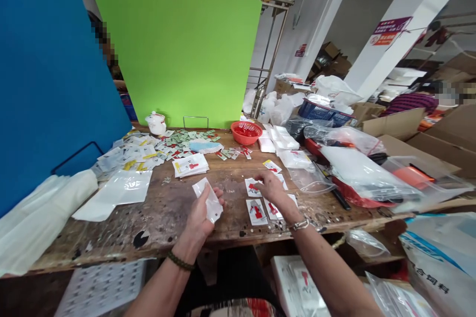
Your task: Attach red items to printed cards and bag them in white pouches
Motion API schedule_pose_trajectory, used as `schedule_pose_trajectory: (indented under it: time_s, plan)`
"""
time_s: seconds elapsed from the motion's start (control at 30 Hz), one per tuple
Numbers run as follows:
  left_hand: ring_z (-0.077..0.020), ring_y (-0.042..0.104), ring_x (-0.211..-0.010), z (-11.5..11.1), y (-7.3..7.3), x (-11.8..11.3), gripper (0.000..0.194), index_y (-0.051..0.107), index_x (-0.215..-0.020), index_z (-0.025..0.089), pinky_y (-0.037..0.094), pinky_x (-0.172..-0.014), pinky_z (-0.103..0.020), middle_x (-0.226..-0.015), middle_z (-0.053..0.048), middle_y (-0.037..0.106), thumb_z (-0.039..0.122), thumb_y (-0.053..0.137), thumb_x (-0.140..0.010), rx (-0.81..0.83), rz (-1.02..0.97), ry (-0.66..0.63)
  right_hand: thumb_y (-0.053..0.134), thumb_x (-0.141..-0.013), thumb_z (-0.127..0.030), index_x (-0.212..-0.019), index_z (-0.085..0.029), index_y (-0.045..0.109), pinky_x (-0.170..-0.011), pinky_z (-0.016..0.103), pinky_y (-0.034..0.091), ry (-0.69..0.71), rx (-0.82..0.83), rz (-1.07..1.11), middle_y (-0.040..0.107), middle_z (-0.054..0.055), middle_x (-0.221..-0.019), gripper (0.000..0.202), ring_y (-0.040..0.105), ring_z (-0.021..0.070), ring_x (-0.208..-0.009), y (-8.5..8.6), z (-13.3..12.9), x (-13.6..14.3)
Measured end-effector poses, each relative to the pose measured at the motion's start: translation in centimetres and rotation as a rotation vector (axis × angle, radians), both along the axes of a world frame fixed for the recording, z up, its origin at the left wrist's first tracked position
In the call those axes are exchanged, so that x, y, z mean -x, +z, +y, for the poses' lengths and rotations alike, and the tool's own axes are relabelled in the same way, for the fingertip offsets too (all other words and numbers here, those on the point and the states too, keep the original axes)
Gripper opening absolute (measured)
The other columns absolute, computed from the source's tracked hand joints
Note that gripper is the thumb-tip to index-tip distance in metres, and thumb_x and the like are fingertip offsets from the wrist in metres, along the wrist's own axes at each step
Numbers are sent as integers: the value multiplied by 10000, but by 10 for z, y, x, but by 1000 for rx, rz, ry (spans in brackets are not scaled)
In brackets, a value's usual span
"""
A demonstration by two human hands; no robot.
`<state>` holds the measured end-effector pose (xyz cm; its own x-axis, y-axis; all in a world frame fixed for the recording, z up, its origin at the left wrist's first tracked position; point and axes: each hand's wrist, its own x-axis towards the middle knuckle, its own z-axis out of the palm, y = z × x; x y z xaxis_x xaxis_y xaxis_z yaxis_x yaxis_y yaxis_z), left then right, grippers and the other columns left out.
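Note:
My left hand is closed around a small white plastic packet, held slanted above the wooden table. My right hand reaches over a group of small white cards at the table's front. Its thumb and fingertips come together at the edge of a card with a red piece; whether they grip anything is hidden. Nearer to me lies another card with a red piece and grey bits. More such cards lie partly under my right hand. A stack of printed white cards sits beyond my left hand.
A red basket holds red pieces at the back. Green-grey packets and a blue sponge-like piece spread across the table's far side. Clear bags lie left. Plastic-wrapped goods crowd the right, and green and blue boards stand behind.

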<state>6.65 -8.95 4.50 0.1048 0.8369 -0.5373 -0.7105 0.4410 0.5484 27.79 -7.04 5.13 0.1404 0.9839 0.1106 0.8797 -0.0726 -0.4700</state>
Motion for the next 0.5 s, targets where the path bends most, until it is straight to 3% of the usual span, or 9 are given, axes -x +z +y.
schedule_pose_trajectory:
  time_s: [0.1, 0.2, 0.37, 0.5]
  plan:
    - [-137, 620, -484, 3, 3, -20, 228, 591, -868, 105, 557, -542, -305, -753, -84, 699, 318, 517, -902, 1, -11, -180, 594, -717, -111, -935, -164, 699, -741, 239, 422, 10, 123, -141, 677, 69, -931, 248, 596, 180, -891, 6, 15, -30]
    - [-153, 638, -517, 10, 5, -41, 224, 581, -900, 116, 560, -556, -321, -803, -95, 708, 333, 528, -894, 19, 11, -290, 600, -728, -139, -986, -165, 704, -747, 235, 422, 44, 176, -214, 673, 78, -969, 280, 595, 186, -915, 2, 26, -37]
    - [-161, 646, -533, 24, 0, -65, 211, 563, -876, 132, 556, -559, -312, -728, -76, 688, 336, 518, -899, -2, 23, -357, 621, -724, -153, -954, -178, 734, -847, 258, 404, 84, 188, -262, 656, 96, -1009, 257, 573, 209, -985, -8, 43, -31]
    - [-146, 632, -513, 31, -5, -73, 192, 552, -873, 137, 548, -552, -285, -645, -49, 658, 320, 508, -907, -12, 39, -365, 612, -716, -129, -933, -150, 742, -834, 262, 411, 119, 215, -288, 654, 126, -1017, 254, 573, 220, -979, -7, 52, -27]
